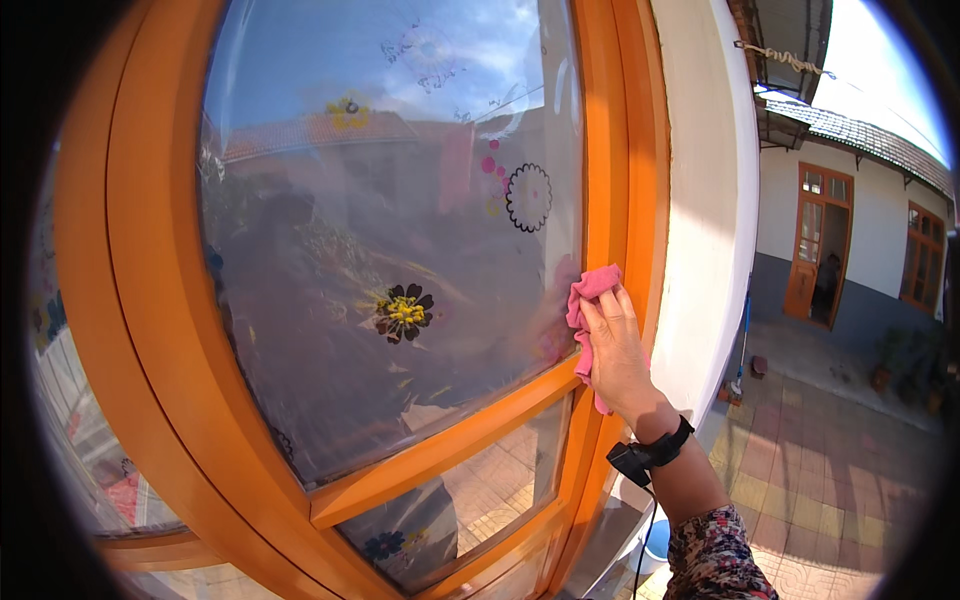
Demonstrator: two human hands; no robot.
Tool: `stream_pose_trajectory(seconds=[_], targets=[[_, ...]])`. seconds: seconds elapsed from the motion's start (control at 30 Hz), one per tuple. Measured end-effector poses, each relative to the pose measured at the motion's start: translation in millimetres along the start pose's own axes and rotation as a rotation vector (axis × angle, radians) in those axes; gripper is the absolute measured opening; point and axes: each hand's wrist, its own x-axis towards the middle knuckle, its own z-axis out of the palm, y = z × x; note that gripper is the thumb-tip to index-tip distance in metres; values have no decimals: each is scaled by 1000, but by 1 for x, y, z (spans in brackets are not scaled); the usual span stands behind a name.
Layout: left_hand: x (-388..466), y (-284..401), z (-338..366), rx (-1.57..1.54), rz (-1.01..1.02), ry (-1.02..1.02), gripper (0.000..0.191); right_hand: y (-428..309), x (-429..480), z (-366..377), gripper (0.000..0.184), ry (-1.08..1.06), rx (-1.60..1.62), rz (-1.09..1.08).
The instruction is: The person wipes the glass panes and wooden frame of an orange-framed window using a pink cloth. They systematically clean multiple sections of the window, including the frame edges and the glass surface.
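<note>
My right hand holds a crumpled pink cloth against the right side of an orange wooden window frame, just above the corner where a crossbar meets it. Fingers press the cloth to the wood at the edge of the large glass pane. Printed flowers, one of them dark with a yellow centre, show on the pane, along with reflections of sky and a tiled roof. Around my wrist is a black strap with a small device and a cable. My left hand is out of view.
A lower glass pane lies beneath the crossbar. Beside the frame runs a white wall edge. Low at right is a blue and white bucket on the paving. Across the tiled yard, a person sits or stands inside an open doorway.
</note>
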Motion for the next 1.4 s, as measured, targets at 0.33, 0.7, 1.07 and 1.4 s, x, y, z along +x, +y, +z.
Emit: stream_pose_trajectory(seconds=[0.33, 0.7, 1.07, 1.4], targets=[[11, 19, -17, -23, -20, -8, 37, 69, 216, -41, 49, 243, -98, -121], [25, 47, -35, -42, -53, -27, 37, 128, 421, -81, 36, 443, -244, -267], [34, 61, -46, -65, -58, -24, 38, 92, 428, -68, 37, 540, -197, -329], [32, 67, -52, -94, -42, -16, 38, 51, 429, -71, 44, 423, 56, -35]])
